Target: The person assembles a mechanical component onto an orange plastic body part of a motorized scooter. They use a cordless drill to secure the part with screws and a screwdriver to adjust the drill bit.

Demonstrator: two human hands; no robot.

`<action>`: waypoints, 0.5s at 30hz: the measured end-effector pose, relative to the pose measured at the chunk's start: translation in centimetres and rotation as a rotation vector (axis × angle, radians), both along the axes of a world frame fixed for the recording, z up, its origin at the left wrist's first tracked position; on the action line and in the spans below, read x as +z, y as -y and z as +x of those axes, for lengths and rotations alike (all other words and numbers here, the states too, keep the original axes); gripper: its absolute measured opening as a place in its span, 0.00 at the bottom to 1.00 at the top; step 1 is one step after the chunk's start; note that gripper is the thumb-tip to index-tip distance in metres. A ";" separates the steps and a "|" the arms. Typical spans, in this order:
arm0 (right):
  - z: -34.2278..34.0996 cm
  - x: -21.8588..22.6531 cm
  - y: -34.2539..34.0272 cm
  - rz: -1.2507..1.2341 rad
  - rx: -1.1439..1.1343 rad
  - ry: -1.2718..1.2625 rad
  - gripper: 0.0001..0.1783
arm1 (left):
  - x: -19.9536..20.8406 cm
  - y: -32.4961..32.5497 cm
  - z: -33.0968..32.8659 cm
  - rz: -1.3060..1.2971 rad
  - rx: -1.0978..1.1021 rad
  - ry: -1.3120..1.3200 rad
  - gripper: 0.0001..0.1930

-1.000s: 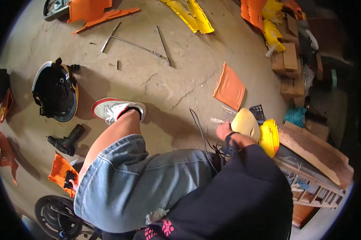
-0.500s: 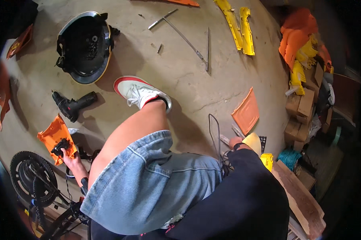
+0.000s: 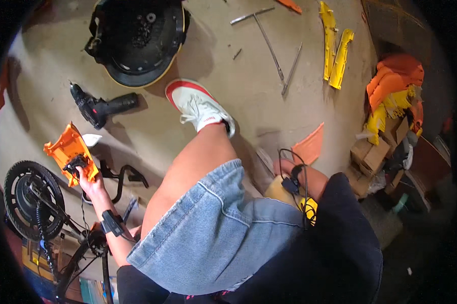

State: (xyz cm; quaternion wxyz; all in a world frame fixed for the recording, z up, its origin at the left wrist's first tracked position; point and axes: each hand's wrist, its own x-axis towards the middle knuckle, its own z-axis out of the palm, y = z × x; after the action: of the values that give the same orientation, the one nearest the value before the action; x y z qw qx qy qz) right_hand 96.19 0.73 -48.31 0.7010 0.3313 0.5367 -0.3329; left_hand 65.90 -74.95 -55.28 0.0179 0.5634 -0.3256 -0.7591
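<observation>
My left hand [image 3: 91, 184] is closed on an orange plastic cover [image 3: 66, 142], its thumb against a black part [image 3: 77, 163] set in the cover. A thin dark cable hangs down from there beside my forearm. On the right, my right hand [image 3: 285, 168] is low by my thigh, next to a flat orange panel [image 3: 310, 144] and a pale yellow piece [image 3: 281, 191]. Its fingers are blurred and partly hidden behind a loop of black cable, so their grip does not show. A blurred whitish strip [image 3: 265, 160] lies beside that hand.
A black power drill [image 3: 103, 105] and an upturned helmet [image 3: 142, 61] holding small dark parts lie ahead on the left. T-handled wrench [image 3: 267, 40] and yellow strips [image 3: 328, 40] are farther off. A black wheel [image 3: 33, 200] stands left; cardboard boxes [image 3: 372, 157] are stacked right.
The view has shifted, so the floor things sit differently in the picture. My left hand still holds the orange cover. My right hand appears nearer my thigh, with black cable now in front of it.
</observation>
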 end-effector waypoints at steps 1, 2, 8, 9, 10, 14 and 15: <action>-1.6 -0.1 0.8 -0.056 0.158 -0.027 0.13 | 0.2 0.2 0.2 -0.002 0.021 0.030 0.17; -3.5 -0.4 2.2 -0.148 0.501 -0.081 0.15 | 0.5 0.0 0.0 -0.001 0.036 0.052 0.17; -12.0 -0.4 6.1 -0.303 0.737 0.021 0.24 | 0.4 -1.1 0.4 0.022 0.068 0.071 0.19; -12.8 -0.2 6.5 -0.304 0.745 0.040 0.25 | 0.6 -1.6 0.2 0.008 0.069 0.072 0.19; -14.1 -0.1 7.1 -0.312 0.725 0.027 0.25 | 0.7 -1.8 0.7 -0.013 0.076 0.071 0.19; -19.5 0.7 10.4 -0.329 0.719 0.072 0.25 | 0.6 -1.3 0.7 -0.059 0.105 0.118 0.19; -20.6 0.6 10.8 -0.329 0.741 0.105 0.25 | 0.6 -1.2 0.8 -0.041 0.112 0.106 0.18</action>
State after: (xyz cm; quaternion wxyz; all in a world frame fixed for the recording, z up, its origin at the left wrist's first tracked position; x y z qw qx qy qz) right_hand 75.59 -10.12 -47.76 0.8437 0.0156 0.5227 -0.1217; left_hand 66.67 -73.71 -54.69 0.0547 0.6197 -0.3094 -0.7192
